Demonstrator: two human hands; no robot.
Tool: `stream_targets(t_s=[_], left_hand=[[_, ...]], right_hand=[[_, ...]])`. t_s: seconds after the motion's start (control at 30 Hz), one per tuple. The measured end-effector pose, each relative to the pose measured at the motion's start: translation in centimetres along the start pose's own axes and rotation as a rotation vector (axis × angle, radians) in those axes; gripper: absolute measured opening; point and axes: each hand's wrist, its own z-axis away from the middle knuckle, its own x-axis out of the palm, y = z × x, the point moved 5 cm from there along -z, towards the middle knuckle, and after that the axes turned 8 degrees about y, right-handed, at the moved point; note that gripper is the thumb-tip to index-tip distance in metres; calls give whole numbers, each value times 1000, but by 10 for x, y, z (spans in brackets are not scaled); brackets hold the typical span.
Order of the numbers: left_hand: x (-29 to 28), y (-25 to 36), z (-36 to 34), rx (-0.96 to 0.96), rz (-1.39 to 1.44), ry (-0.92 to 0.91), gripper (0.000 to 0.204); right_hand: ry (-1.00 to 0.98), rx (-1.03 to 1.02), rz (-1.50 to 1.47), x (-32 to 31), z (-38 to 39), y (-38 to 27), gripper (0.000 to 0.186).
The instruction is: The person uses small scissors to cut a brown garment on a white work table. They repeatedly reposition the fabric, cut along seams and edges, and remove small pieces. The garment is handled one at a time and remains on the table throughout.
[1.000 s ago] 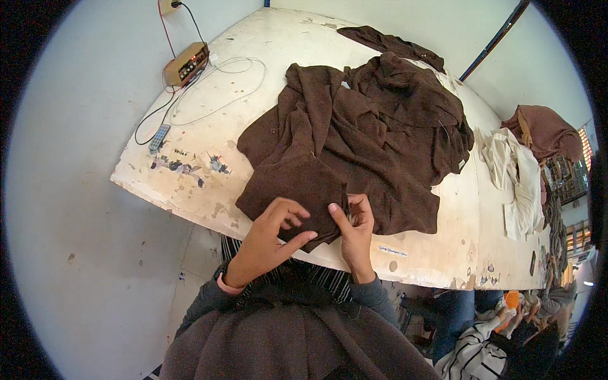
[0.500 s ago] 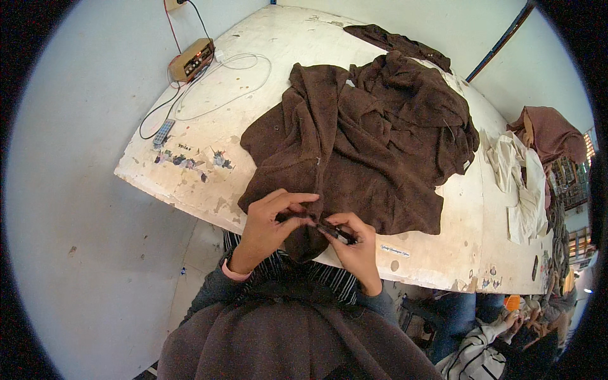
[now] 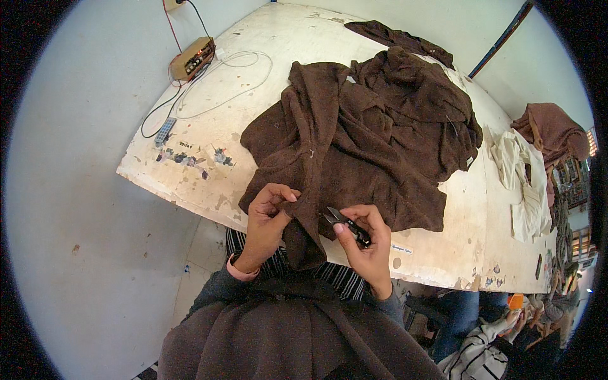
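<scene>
A dark brown garment (image 3: 367,152) lies bunched on the table, one end hanging over its near edge. My left hand (image 3: 266,218) is closed on the garment's edge, fingers and thumb pinching the cloth. In my right hand (image 3: 368,244) are black thread snips (image 3: 349,227), their pointed metal blades showing beyond the thumb and finger, aimed up and to the left. The snips sit just right of the hanging fold, apart from my left hand. A small pale bit of thread (image 3: 311,153) shows on the garment above my hands.
The worn white table (image 3: 430,259) has a brown box-shaped device (image 3: 192,58) with cables and a grey remote (image 3: 165,130) at left. More brown cloth (image 3: 399,42) lies behind. Cream cloth (image 3: 522,183) and reddish-brown cloth (image 3: 552,130) are at right. People (image 3: 506,323) sit at lower right.
My hands have drawn apart. The right one moved right with the snips, whose blades now show clearly; the left shifted slightly left, keeping hold of the cloth.
</scene>
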Motion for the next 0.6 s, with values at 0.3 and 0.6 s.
stream_targets(t_s=[0.3, 0.6], left_hand=[[7, -1, 7, -20, -42, -7, 14], [24, 58, -13, 530, -912, -210, 8]], right_hand=[[7, -194, 45, 19, -6, -12, 23], [37, -142, -10, 11, 3, 1, 55]])
